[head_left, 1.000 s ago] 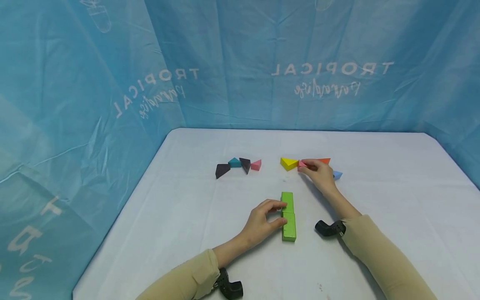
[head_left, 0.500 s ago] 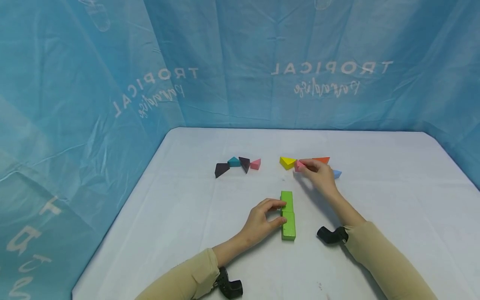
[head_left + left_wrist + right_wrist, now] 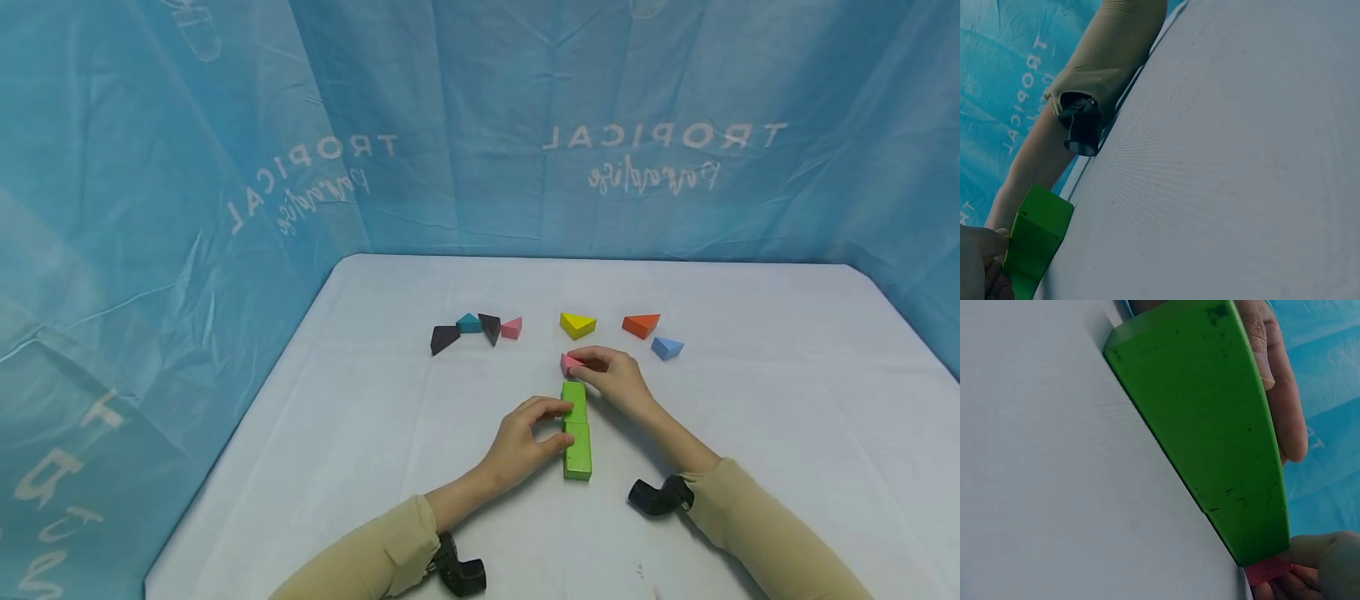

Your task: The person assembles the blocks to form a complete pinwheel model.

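Two green rectangular blocks [image 3: 577, 454] lie end to end in a line on the table. My left hand [image 3: 521, 446] is at their left side, with thumb and fingertips resting on their upper surface. A small pink triangular block [image 3: 567, 365] is pinched between the thumb and fingers of my right hand [image 3: 618, 382], just beyond the far green end. In the right wrist view, that pink block [image 3: 1266, 570] shows at the narrow end of the green row [image 3: 1210, 437]; whether they touch I cannot tell. The left wrist view catches the near green end [image 3: 1041, 215].
Yellow [image 3: 577, 325], orange [image 3: 641, 325] and blue [image 3: 667, 347] triangular blocks lie at the back right. Further left is a cluster of two black blocks [image 3: 445, 338], a teal one [image 3: 468, 323] and another pink one [image 3: 512, 329]. A blue curtain [image 3: 480, 167] hangs behind the white table [image 3: 337, 417].
My right hand has brought the pink triangular block from beside the yellow one towards me, to the green row's far end. The left hand has stayed in place.
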Motion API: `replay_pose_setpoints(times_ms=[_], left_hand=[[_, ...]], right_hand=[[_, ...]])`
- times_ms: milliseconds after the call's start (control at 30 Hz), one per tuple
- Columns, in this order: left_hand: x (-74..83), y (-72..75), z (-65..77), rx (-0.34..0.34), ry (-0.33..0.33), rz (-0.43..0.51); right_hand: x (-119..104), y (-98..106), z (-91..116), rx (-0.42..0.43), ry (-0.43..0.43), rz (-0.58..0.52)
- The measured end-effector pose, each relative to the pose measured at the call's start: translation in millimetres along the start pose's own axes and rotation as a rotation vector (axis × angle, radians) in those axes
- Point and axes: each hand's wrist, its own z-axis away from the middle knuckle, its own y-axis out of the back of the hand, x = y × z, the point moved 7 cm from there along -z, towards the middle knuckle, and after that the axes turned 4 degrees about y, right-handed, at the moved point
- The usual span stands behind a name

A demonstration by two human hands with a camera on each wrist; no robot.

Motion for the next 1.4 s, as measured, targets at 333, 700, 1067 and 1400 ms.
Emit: replay_pose_setpoints(times_ms=[333, 700, 1067, 1400], left_hand=[[-11.1, -1.1, 0.0, 0.006, -0.044, -0.014], [6.6, 1.7, 0.5, -0.002, -0.009, -0.015], [-0.6, -0.2, -1.0, -0.014, -0.01, -0.012], [-15.6, -2.7, -0.7, 0.004, -0.008, -0.028]], right_hand=[[0.3, 2.3, -3.8, 0.002, -0.047, -0.039], [-2.9, -5.0, 3.9, -0.057, -0.067, -0.041], [-4.9, -5.3, 13.0, -0.061, -0.076, -0.021], [-6.7, -1.3, 16.3, -0.041, -0.09, -0.009]])
